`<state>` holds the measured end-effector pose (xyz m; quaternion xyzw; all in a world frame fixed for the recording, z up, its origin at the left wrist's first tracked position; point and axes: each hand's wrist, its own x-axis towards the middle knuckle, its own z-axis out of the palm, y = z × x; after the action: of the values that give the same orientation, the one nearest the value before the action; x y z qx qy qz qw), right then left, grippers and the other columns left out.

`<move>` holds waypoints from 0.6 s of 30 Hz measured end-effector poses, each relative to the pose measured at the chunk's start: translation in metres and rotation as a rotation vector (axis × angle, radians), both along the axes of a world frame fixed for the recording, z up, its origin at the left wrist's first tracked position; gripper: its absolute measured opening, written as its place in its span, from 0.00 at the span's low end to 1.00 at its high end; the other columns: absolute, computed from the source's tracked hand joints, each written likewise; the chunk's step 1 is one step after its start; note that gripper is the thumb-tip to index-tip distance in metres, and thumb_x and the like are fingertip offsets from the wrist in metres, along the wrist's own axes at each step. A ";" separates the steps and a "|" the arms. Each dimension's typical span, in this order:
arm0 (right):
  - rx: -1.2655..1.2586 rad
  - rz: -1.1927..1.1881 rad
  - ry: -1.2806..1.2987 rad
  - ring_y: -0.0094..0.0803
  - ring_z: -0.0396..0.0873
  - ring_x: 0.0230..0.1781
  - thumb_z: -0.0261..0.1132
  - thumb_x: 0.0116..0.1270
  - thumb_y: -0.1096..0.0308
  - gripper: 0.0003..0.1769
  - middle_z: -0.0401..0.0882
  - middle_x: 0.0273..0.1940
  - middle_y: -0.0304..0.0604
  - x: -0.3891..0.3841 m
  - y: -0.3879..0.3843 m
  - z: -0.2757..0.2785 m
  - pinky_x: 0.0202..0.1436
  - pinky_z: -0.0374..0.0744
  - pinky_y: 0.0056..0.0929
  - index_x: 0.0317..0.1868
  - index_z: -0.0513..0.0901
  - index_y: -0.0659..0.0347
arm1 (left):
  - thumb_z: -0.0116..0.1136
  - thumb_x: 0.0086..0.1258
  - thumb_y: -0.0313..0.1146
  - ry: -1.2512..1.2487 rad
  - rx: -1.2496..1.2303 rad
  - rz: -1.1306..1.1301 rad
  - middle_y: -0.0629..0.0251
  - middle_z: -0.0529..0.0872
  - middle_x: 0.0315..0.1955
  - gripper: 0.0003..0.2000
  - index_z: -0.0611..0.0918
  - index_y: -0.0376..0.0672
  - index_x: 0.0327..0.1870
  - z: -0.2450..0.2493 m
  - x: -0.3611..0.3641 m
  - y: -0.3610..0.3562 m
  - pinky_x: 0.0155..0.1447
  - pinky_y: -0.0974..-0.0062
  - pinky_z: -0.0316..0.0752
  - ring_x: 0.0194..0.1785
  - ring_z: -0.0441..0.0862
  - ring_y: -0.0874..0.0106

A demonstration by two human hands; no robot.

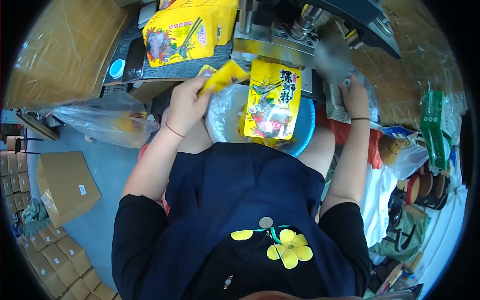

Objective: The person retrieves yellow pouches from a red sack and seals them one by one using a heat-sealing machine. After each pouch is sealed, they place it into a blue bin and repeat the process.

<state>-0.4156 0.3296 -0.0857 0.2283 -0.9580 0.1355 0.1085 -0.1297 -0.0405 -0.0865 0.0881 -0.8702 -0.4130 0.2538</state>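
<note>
My left hand (189, 104) pinches a folded or tilted yellow printed pouch (222, 77) in front of the press machine (275, 50). Another yellow pouch (272, 100), printed with large black characters and a food picture, hangs flat below the machine's front edge, over a blue tub (306, 125) with a clear plastic liner. More yellow pouches show in the tub beneath it. At the machine's right side, my right hand (355, 100) has its fingers curled in, just below a blurred round grey part (332, 57); I cannot tell what it grips.
Stacks of yellow pouches (182, 37) lie on the dark worktop, left of the machine. Near them are a blue cap (117, 69) and a dark phone-like slab (134, 62). Cardboard boxes (67, 187) stand on the floor at left. A green box (432, 130) and bags sit at right.
</note>
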 end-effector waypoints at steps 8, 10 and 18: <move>-0.215 0.148 0.070 0.50 0.80 0.40 0.71 0.66 0.63 0.16 0.82 0.38 0.54 0.023 0.016 0.029 0.46 0.78 0.42 0.50 0.86 0.62 | 0.67 0.74 0.35 -0.232 0.970 -0.341 0.66 0.90 0.35 0.12 0.86 0.31 0.45 0.014 -0.007 0.081 0.41 0.81 0.79 0.35 0.84 0.82; -0.302 0.058 -0.052 0.45 0.78 0.37 0.68 0.70 0.63 0.15 0.79 0.39 0.51 0.057 0.002 0.051 0.43 0.75 0.38 0.53 0.86 0.61 | 0.67 0.73 0.35 -0.265 0.803 -0.389 0.65 0.90 0.35 0.14 0.86 0.30 0.46 0.008 -0.009 0.086 0.42 0.81 0.79 0.36 0.84 0.82; -0.685 0.528 -0.337 0.28 0.78 0.29 0.75 0.65 0.65 0.11 0.80 0.30 0.40 0.145 -0.082 0.084 0.33 0.76 0.28 0.41 0.85 0.63 | 0.64 0.76 0.38 -0.386 0.762 -0.491 0.65 0.90 0.37 0.14 0.87 0.34 0.50 -0.007 -0.014 0.108 0.47 0.78 0.81 0.40 0.85 0.81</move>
<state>-0.2701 0.2472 -0.0021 0.3901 -0.7716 0.5022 -0.0179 -0.1441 0.0677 -0.0933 0.0417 -0.6834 -0.7257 -0.0671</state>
